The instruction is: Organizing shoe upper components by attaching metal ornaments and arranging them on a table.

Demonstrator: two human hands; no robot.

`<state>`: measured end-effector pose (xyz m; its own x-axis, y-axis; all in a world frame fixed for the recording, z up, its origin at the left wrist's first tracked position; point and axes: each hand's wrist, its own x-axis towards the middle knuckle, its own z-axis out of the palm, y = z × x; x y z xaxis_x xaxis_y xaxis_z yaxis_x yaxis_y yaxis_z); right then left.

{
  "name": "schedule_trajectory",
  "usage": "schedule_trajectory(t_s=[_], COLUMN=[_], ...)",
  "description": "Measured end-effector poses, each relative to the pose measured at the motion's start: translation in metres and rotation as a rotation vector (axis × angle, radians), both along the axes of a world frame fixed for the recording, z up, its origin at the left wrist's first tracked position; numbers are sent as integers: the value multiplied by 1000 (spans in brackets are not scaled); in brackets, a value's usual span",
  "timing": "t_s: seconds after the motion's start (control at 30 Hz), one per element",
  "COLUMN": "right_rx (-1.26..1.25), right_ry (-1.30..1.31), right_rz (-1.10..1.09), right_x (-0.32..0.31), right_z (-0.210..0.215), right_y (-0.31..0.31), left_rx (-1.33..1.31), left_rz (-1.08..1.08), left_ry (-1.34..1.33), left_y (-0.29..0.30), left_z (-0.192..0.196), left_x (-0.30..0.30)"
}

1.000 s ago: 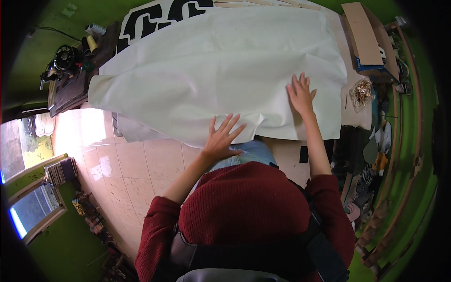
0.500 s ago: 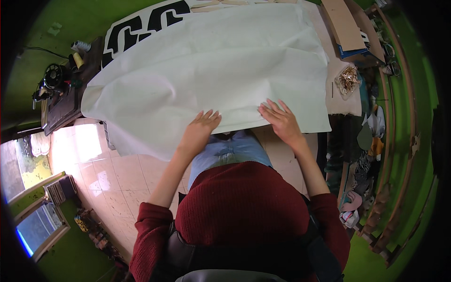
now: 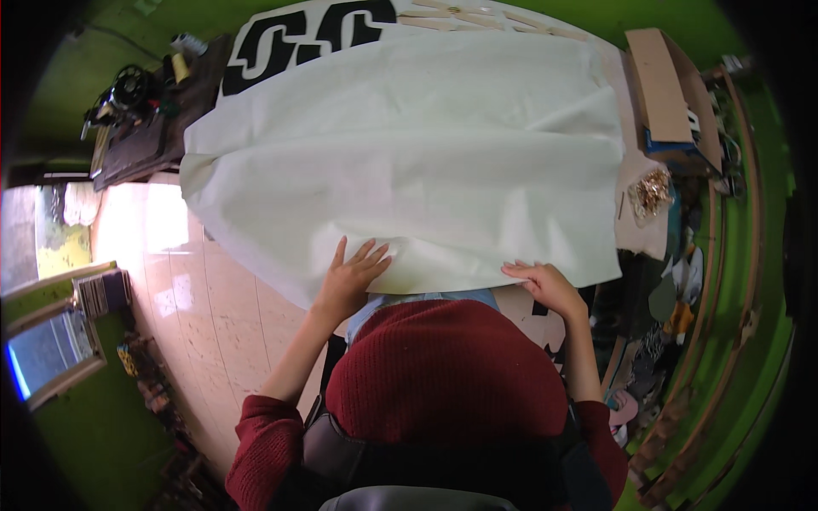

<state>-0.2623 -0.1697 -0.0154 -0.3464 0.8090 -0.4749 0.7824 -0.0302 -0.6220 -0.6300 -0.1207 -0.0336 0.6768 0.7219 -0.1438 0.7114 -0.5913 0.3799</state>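
A large pale white sheet (image 3: 409,187) of smooth, bendable material covers most of the table, with soft folds and its near edge by my waist. My left hand (image 3: 351,277) lies palm down on it near that edge, fingers spread. To its right, my right hand (image 3: 550,288) rests on the near edge with its fingers stretched toward the left; its thumb is hard to make out. The sheet's left part hangs past the table over the floor. Behind the sheet lie black curved cut pieces (image 3: 266,51) on a white surface.
At the left stands a dark machine with a handwheel (image 3: 130,88), beside thread spools (image 3: 181,68). An open cardboard box (image 3: 660,85) and a clear bag of gold-coloured small parts (image 3: 649,194) are at the right. Tan strips (image 3: 452,15) lie at the back.
The sheet's near edge and both hands have come closer to my body, covering more of my lap. My left fingers have spread wider, and my right hand has turned leftward. The view has shifted.
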Motion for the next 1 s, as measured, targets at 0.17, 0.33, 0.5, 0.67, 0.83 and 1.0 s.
schedule_trajectory(t_s=[0.17, 0.33, 0.5, 0.67, 0.83, 1.0], right_rx=[-385, -20, 767, 318, 216, 92], right_ry=[0, 278, 0, -50, -185, -205], right_rz=[281, 169, 174, 196, 363, 441], right_x=[-6, -54, -96, -105, -110, -102], right_z=[-7, 27, 9, -12, -17, -26], right_y=[35, 118, 150, 135, 103, 86], left_rx=[-33, -97, -178, -431, -569, 53], left_rz=[256, 430, 560, 629, 699, 1270], left_ry=[32, -172, -177, -33, -148, -207], left_y=[-28, -35, -71, -109, -88, 8], left_z=[-17, -13, -30, -67, -68, 18], left_x=[-15, -15, -19, -20, -59, -123])
